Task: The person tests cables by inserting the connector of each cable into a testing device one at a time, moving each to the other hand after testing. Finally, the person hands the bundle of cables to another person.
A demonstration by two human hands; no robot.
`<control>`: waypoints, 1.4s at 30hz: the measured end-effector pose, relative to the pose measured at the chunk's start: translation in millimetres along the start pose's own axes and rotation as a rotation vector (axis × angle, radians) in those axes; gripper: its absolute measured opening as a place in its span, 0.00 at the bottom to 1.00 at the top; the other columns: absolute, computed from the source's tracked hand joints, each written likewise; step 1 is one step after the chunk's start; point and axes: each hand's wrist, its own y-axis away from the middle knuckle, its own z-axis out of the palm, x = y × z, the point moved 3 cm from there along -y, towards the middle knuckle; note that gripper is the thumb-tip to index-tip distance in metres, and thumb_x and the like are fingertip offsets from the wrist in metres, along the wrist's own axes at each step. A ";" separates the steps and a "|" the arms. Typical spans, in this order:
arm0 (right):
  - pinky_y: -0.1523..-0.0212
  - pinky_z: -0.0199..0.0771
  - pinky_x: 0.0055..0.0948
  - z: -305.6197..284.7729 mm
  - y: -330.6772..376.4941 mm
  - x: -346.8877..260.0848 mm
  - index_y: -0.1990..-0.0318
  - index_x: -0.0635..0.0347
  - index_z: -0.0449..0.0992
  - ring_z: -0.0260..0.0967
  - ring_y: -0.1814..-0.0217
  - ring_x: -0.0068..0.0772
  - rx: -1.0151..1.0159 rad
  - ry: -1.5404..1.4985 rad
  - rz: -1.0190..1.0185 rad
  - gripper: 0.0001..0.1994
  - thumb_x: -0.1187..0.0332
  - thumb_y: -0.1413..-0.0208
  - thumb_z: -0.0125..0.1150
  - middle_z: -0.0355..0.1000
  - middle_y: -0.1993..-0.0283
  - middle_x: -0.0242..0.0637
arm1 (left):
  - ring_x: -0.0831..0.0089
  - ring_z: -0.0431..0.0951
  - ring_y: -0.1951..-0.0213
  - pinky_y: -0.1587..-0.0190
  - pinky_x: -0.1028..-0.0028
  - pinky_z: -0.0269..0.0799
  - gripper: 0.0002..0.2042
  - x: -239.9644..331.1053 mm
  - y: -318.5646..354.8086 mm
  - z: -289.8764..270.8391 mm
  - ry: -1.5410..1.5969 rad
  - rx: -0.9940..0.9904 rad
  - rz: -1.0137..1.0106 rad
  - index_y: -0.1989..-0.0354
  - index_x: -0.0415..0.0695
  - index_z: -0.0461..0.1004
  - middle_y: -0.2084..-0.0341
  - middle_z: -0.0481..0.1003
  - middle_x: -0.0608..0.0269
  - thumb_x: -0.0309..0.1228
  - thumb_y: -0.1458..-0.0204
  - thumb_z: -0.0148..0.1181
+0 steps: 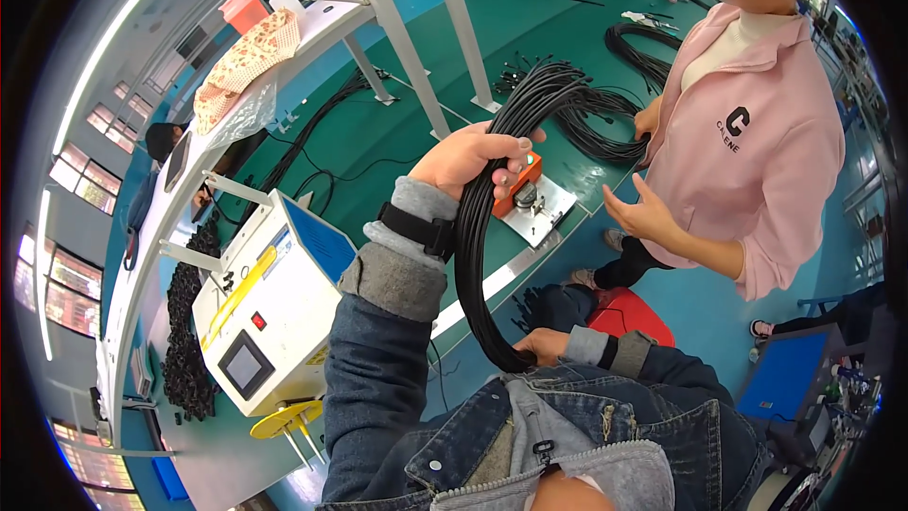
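Observation:
A thick bundle of black cables (473, 255) hangs in a curve in front of me. My left hand (478, 161) is raised and wrapped round its upper part, above the edge of the green table. Lower down, near my jacket, my right hand (543, 346) is closed round the bundle's bottom end. Beyond the left hand the cables arch over toward the table, with several small connector ends (530, 71) spread there. Just behind the bundle stands an orange fixture (523, 180) on a metal plate (547, 220).
A person in a pink jacket (757, 132) stands at the right, hands near coiled cables (601, 128). To my left is a white machine (270, 312) with a small screen, beside a heap of black parts (192, 341). A red stool (632, 314) stands below the table (426, 66).

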 end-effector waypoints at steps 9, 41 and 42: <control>0.75 0.63 0.33 12.2 -9.4 -3.1 0.63 0.47 0.70 0.65 0.73 0.47 0.039 -0.011 -0.048 0.18 0.70 0.68 0.60 0.68 0.74 0.42 | 0.84 0.60 0.88 0.88 0.82 0.60 0.11 -1.7 1.8 11.6 -0.035 -0.076 -0.054 0.63 0.37 0.63 0.86 0.62 0.69 0.24 0.57 0.49; 0.69 0.65 0.35 7.2 -0.2 -33.5 0.65 0.49 0.71 0.68 0.69 0.44 0.109 0.127 0.058 0.14 0.72 0.65 0.58 0.69 0.72 0.44 | 0.81 0.66 0.83 0.84 0.83 0.63 0.11 1.7 0.6 51.3 -0.118 -0.184 0.057 0.65 0.37 0.63 0.81 0.67 0.65 0.32 0.53 0.49; 0.69 0.65 0.34 4.8 0.9 -35.6 0.66 0.52 0.71 0.68 0.71 0.41 0.116 0.059 0.037 0.13 0.73 0.64 0.58 0.69 0.73 0.43 | 0.81 0.68 0.82 0.83 0.83 0.64 0.11 2.1 4.0 51.6 -0.118 -0.144 0.080 0.65 0.38 0.63 0.80 0.68 0.64 0.33 0.52 0.48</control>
